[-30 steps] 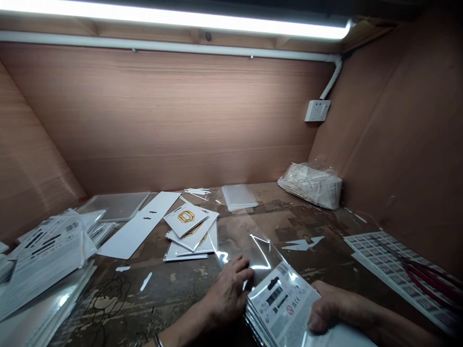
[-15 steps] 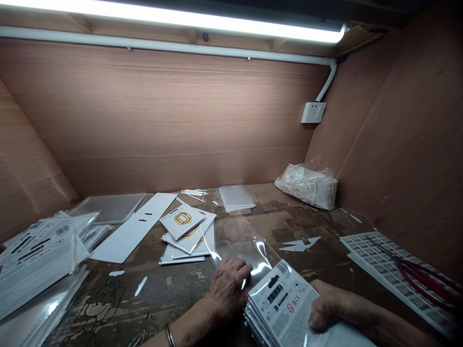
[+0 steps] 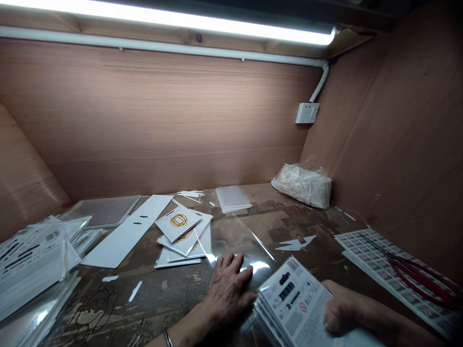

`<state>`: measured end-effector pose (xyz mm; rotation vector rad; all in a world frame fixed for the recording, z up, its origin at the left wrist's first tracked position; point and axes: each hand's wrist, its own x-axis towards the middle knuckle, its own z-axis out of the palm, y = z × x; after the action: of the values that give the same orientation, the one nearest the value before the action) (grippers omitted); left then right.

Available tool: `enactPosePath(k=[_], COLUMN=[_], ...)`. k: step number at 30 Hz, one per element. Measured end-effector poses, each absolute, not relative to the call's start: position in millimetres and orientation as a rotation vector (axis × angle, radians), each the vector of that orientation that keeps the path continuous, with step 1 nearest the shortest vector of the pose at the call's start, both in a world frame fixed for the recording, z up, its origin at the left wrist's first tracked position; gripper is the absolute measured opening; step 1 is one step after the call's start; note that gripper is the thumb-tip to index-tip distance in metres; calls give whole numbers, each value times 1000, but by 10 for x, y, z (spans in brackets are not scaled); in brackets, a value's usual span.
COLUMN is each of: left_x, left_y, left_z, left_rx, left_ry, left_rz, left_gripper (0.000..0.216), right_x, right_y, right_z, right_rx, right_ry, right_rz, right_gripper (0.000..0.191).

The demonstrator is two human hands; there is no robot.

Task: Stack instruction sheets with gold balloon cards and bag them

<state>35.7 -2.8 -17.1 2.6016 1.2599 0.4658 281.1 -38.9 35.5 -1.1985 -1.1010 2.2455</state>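
Near the front edge of the worn table [image 3: 296, 221], a stack of printed cards [image 3: 289, 303] lies tilted under the right hand [image 3: 340, 311]. This hand rests on the lower right part of the stack with fingers curled and pressed on the top card, which seems to keep the stack from sliding. Just beside it, a clear plastic sleeve [image 3: 238, 241] lies flat on the table. The left hand [image 3: 229, 289] is spread palm down on the near end of the sleeve, probably to hold the slippery film still. Its wrist, with a thin bracelet [image 3: 167, 336], comes from below. Farther left lie white cards with a gold ring [image 3: 179, 224].
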Motion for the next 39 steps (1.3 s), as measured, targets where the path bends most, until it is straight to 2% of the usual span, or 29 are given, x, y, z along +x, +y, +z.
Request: enactPosePath(k=[10, 17, 21, 26, 31, 35, 39], left_x=[405, 471, 523, 580, 549, 634, 833], left_y=[11, 20, 27, 16, 223, 517, 689], left_z=[-131, -44, -32, -7, 77, 158, 183], left_rx=[2537, 2434, 2179, 1999, 2055, 2221, 2289], left_ry=[1260, 1356, 1585, 1738, 1625, 1437, 1382], left_rz=[451, 437, 518, 595, 419, 246, 177], left_gripper=[20, 28, 37, 39, 18, 30, 22], right_x=[3088, 2830, 2715, 2626, 2591, 2586, 2574], right_y=[-472, -394, -331, -273, -166, -91, -67], right_z=[446, 492, 374, 349, 419, 380, 367], right_rx=[-1312, -1301, -1286, -1527, -1504, -1449, -1440], right_ry=[-983, -944, -1087, -1126, -1363, -1455, -1480], right_rz=[2131, 2070, 2045, 1970, 2020, 2040, 2061], right_gripper=[46, 32, 37, 45, 32, 33, 38])
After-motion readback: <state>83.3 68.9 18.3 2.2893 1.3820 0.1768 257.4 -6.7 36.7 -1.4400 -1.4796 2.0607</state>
